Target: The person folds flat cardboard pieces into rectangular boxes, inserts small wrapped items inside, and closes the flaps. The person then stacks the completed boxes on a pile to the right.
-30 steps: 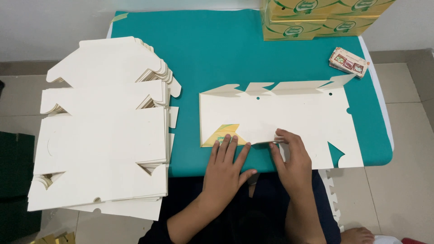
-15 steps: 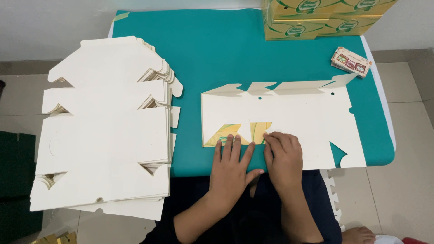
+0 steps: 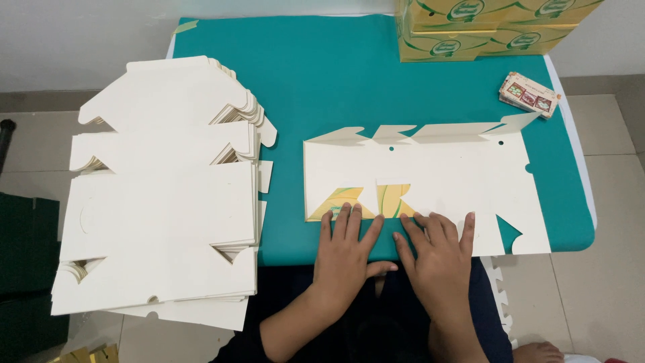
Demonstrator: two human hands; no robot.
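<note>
Pressing flat on the near edge of a white die-cut carton blank (image 3: 430, 178), left hand (image 3: 347, 252) and right hand (image 3: 437, 259) side by side, fingers spread and extended, palms down, gripping nothing. Folded-up near flaps showing yellow and green print just beyond the fingertips. Blank lying unfolded across the right half of the teal table (image 3: 322, 74), notched tabs along its far edge. Well to the left, a tall stack of white blanks (image 3: 164, 195) overhanging the table's left side. At the far right corner, yellow boxes with green oval labels (image 3: 490, 27), stacked. Near them, a small pack of cards (image 3: 529, 94) with reddish pictures.
</note>
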